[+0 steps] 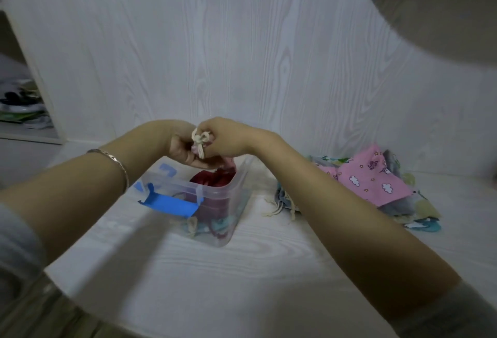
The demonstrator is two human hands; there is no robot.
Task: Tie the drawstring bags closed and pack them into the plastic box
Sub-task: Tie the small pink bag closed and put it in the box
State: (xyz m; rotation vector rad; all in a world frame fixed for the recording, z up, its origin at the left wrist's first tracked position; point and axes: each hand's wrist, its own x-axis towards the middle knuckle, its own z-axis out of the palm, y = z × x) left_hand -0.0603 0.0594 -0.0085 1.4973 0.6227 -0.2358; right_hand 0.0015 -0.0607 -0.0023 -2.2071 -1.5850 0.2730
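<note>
Both hands meet above the far rim of the clear plastic box, at about twelve o'clock from its middle. The left hand and the right hand are pressed close together, fingers curled, each pinching the cream drawstring cord, which shows as a small knotted loop between them. Below the hands hangs the gathered neck of a pinkish drawstring bag, its lower part dipping toward the box opening; how much of it is inside I cannot tell. In the box lies a dark red bag, with teal fabric and another cream cord at the bottom. A blue latch sits on the box's near side, at seven o'clock. The box stands on a white wood-grain worktop. At three o'clock from the box, well apart, lies a pile of loose bags topped by a pink cloud-print bag, with a grey-blue bag and stray cords at its near edge. A thin bracelet circles the left wrist.
</note>
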